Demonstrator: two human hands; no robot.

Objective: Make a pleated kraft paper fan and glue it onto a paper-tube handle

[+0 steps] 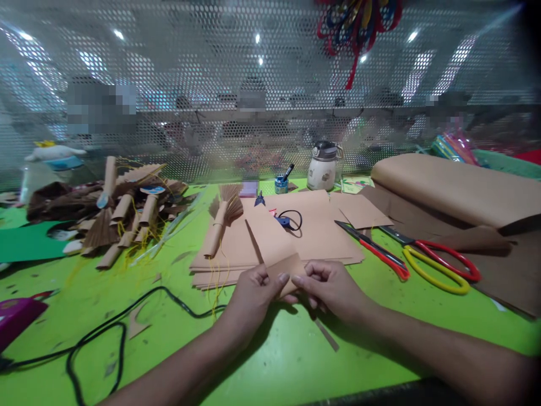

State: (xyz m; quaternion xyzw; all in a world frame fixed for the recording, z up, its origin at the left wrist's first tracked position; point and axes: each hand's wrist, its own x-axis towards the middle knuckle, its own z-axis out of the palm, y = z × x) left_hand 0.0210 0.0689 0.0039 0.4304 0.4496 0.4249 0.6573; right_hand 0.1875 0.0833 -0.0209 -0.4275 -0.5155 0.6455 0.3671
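Observation:
A strip of brown kraft paper (273, 239) is held in both hands low over the green table, its near end folded over. My left hand (253, 293) pinches the fold's left side, thumb on top. From the right, my right hand (333, 287) presses thumb and fingers on the same fold. The strip's far end reaches over a stack of kraft sheets (333, 242). On that stack lies a pleated paper fan (220, 220) with a rolled handle and yellow threads. A blue tool with a dark loop (285, 221) is partly covered by the strip.
Right of the stack lie a red utility knife (376, 251) and red-and-yellow scissors (439, 262), before a large kraft roll (448, 186). A pile of paper fans (131, 208) sits left. A black cord (139, 299) crosses the table. A bottle (322, 169) stands behind.

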